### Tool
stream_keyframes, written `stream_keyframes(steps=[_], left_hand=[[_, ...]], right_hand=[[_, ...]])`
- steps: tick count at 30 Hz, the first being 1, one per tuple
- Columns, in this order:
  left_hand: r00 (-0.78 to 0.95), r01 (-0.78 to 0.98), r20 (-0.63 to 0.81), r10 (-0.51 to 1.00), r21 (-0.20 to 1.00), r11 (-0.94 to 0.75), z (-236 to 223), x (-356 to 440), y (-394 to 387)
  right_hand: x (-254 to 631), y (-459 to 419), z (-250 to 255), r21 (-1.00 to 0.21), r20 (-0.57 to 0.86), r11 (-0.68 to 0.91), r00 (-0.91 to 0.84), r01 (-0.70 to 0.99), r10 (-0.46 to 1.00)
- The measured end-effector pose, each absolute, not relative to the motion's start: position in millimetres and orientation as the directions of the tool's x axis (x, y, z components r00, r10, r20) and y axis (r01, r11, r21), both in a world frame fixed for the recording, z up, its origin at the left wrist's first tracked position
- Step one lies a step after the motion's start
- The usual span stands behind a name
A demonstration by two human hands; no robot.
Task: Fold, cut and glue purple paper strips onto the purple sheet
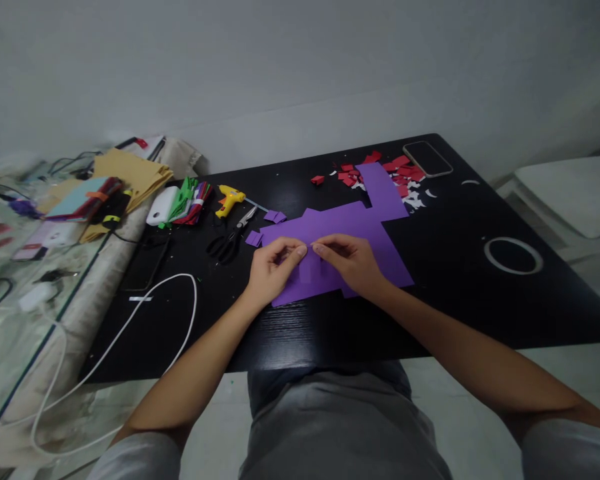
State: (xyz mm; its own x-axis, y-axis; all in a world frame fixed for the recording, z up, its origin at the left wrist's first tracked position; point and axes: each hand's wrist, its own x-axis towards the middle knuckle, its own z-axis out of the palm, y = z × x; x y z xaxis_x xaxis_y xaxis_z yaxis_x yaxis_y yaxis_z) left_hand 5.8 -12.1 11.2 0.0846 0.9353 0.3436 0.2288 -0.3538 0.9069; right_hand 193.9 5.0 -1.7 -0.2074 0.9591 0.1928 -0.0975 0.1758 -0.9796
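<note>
A large purple paper sheet point(360, 230) lies on the black table point(460, 293) in front of me. My left hand point(273, 267) and my right hand point(353, 261) meet over its near edge. Both pinch a small purple paper piece point(310, 263) between thumb and fingertips, one hand at each end. Small purple paper squares point(275, 216) lie just beyond my left hand. Black-handled scissors point(229, 240) rest to the left of the sheet, and a yellow glue gun point(229, 199) lies behind them.
Red and white paper scraps point(405, 179) and a phone point(427, 159) lie at the far right. A tape ring point(513, 255) sits at right. Colored paper stacks point(193, 200), a white cable point(180, 333) and a dark phone point(145, 265) occupy the left.
</note>
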Motion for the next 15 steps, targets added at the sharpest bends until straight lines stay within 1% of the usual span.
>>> stream_keyframes(steps=[5, 11, 15], left_hand=[[0.050, 0.218, 0.325, 0.944, 0.919, -0.328, 10.0, 5.7, -10.2], [0.097, 0.197, 0.308, 0.946, 0.926, -0.322, 7.1, 5.1, -9.0], [0.115, 0.224, 0.329, 0.937, 0.911, -0.347, 5.8, 3.3, -8.5]], right_hand=[[195.6, 7.7, -3.5, -0.982, 0.170, 0.150, -0.188, -0.115, 0.967], [193.8, 7.1, -6.5, -0.972, 0.230, 0.218, -0.179, -0.088, 0.956], [193.3, 6.3, -7.7, -0.971, 0.236, 0.225, -0.197, -0.077, 0.952]])
